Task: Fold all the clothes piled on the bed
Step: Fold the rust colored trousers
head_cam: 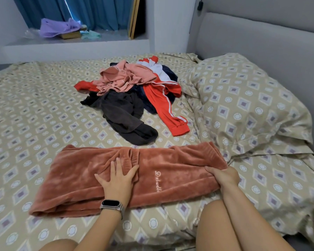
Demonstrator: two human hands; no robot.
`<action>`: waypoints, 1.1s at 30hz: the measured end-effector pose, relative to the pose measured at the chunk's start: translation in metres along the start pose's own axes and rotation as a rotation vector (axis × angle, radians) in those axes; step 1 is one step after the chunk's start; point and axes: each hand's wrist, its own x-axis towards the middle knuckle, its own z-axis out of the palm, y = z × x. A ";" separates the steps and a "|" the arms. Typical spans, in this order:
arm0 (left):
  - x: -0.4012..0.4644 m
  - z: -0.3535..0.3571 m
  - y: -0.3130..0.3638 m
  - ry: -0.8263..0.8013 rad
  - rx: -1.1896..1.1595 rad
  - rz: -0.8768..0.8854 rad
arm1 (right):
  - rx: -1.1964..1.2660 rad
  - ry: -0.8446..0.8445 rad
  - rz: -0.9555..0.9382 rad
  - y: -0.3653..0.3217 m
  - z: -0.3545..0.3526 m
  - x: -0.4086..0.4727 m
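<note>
A rust-coloured velvet garment (76,180) with white embroidered script lies flattened across the bed (34,109) in front of me. My left hand (117,180), wearing a watch, presses flat on its middle with fingers spread. My right hand (223,176) grips the garment's right end, fingers curled round the fabric. Farther back sits the pile of clothes: a pink top (123,77), a red jacket with white stripes (163,102), a dark brown garment (123,113) and something navy underneath.
A patterned pillow (243,105) lies to the right against the grey padded headboard (261,42). A window ledge (76,40) behind the bed holds a purple bag and small items before blue curtains. My knees show at the bottom edge.
</note>
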 end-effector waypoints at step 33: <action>-0.007 -0.032 -0.076 -0.173 -0.523 0.111 | 0.580 -0.285 -0.602 -0.124 0.044 -0.168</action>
